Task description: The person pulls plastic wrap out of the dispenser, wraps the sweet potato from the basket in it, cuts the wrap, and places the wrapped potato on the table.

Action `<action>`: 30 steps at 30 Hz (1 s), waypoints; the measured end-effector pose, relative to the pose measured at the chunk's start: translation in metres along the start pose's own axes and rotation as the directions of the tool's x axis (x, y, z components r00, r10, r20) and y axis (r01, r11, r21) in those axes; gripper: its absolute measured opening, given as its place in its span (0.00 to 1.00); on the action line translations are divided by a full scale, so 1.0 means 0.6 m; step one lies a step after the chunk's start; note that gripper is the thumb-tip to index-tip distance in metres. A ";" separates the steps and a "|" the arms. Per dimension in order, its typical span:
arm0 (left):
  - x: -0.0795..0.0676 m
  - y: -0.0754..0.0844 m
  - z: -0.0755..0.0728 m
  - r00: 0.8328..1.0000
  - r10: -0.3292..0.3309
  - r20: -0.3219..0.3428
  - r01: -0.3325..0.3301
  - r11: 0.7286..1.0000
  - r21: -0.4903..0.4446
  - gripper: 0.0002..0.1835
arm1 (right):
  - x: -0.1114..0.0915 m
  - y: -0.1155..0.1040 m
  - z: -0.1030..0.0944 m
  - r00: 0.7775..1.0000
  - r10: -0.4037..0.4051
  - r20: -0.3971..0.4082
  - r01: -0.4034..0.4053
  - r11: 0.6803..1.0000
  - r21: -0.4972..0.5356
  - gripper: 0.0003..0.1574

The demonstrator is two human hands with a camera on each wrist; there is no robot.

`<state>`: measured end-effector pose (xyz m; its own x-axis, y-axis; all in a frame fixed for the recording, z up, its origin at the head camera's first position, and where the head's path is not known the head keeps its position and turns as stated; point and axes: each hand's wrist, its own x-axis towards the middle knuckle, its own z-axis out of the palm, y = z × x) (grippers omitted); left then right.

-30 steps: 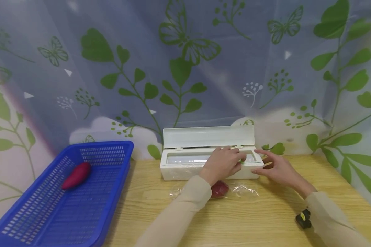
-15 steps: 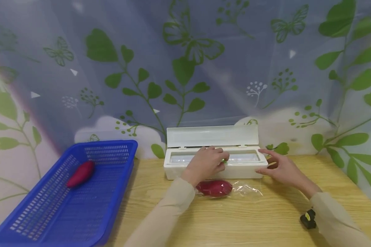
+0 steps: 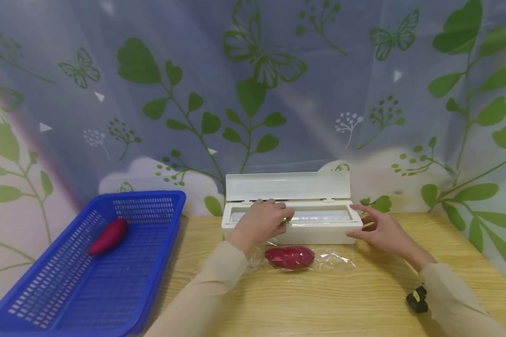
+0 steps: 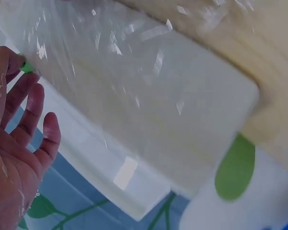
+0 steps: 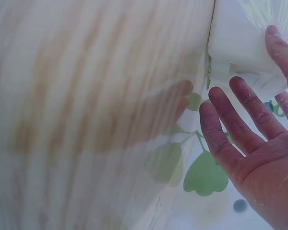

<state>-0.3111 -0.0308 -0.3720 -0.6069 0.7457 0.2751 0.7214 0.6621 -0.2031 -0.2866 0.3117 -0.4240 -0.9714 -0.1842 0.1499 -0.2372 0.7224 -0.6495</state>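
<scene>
Box (image 3: 320, 238) on table (image 3: 320, 299), lid (image 3: 286, 186) up, film (image 4: 149, 48) across front. Left hand (image 3: 259, 223): thumb and index pinching green tab (image 4: 26, 66). Right hand (image 3: 381, 232): thumb and index gripping box's right end, other fingers loose. Red root (image 3: 289, 257) under film, just before box; second root (image 3: 108, 237) in blue basket (image 3: 105, 299).

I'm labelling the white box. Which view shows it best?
The head view: the white box shows end to end, lid raised, though the left hand hides some. The left wrist view shows one end, partly behind clear film; the right wrist view, just the other end.
</scene>
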 end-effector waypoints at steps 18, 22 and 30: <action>-0.044 -0.056 -0.048 0.977 -0.016 0.212 -0.003 0.996 0.086 0.09 | 0.003 0.000 0.002 1.000 -0.027 -0.008 0.026 0.999 -0.023 0.52; -0.052 -0.064 -0.053 0.977 -0.013 0.214 -0.002 0.997 0.071 0.10 | 0.004 -0.001 0.001 1.000 -0.023 -0.010 0.023 0.999 -0.022 0.52; -0.059 -0.069 -0.052 0.969 -0.025 0.245 0.010 0.998 0.061 0.08 | -0.001 -0.002 0.001 1.000 -0.015 -0.013 0.014 1.000 -0.025 0.51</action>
<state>-0.3092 -0.0871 -0.3438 -0.6876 0.7249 0.0419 0.6937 0.6728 -0.2570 -0.2858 0.3107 -0.4239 -0.9678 -0.1860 0.1695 -0.2515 0.7359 -0.6286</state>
